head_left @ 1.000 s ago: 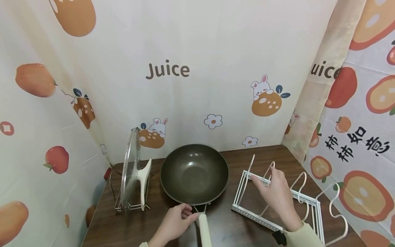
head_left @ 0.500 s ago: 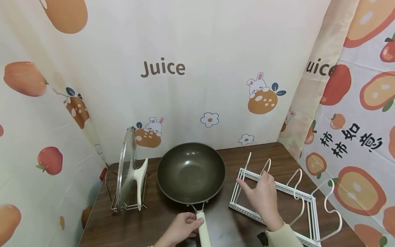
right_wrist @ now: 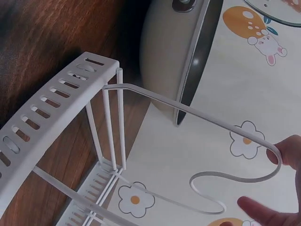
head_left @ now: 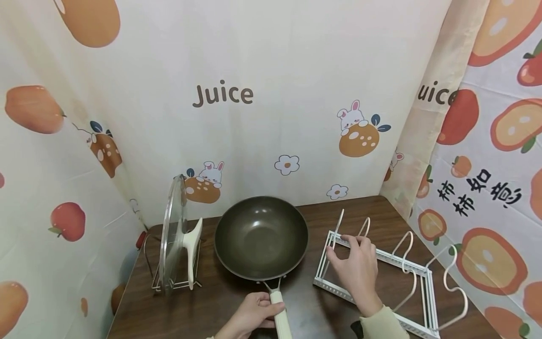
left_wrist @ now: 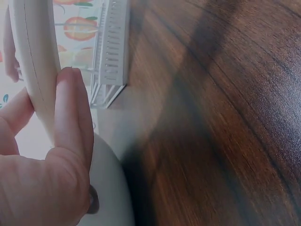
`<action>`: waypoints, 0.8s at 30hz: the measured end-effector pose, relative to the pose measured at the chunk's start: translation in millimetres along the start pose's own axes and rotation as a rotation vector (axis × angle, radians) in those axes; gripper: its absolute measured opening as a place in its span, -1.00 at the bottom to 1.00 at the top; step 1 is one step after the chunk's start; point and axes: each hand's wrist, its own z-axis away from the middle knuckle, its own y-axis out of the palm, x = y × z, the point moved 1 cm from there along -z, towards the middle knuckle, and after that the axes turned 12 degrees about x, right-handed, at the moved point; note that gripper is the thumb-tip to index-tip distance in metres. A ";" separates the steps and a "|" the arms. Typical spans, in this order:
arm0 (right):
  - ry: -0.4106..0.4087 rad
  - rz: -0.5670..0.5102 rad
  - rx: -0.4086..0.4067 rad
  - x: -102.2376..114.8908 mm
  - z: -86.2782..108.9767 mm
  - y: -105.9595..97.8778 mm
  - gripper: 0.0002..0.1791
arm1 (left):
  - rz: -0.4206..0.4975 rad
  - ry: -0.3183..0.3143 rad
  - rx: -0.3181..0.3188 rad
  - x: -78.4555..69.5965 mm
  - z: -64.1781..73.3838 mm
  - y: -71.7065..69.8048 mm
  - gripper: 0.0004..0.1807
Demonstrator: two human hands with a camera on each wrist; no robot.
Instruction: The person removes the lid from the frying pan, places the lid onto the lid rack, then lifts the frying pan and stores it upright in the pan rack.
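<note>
A dark-lined wok (head_left: 261, 238) sits mid-table with its cream handle (head_left: 281, 320) toward me. My left hand (head_left: 251, 313) grips this handle, thumb on one side and fingers on the other, as the left wrist view confirms. To the right, a white rack (head_left: 334, 288) with several upright wavy wire dividers (head_left: 408, 254) lies on the table. Over its left part is my right hand (head_left: 357, 273), thumb and index finger spread apart. In the right wrist view one fingertip (right_wrist: 273, 155) is at the bend of a wire divider (right_wrist: 225, 125); contact is hard to tell.
At the left, a glass lid (head_left: 171, 230) with a cream handle (head_left: 192, 249) stands upright in a metal wire stand (head_left: 182, 284). Printed cloth curtains (head_left: 271, 132) enclose the brown wooden table (head_left: 315, 219) behind and on both sides.
The left hand has closed from beside the wok's handle to gripping it. The right hand has shifted left over the rack, toward its leftmost divider, and its index finger has bent. The view turned slightly.
</note>
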 end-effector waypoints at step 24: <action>-0.312 -0.045 0.008 -34.9 -30.3 2.9 -0.68 | 0.002 -0.010 -0.003 0.3 -2.2 -1.4 -0.69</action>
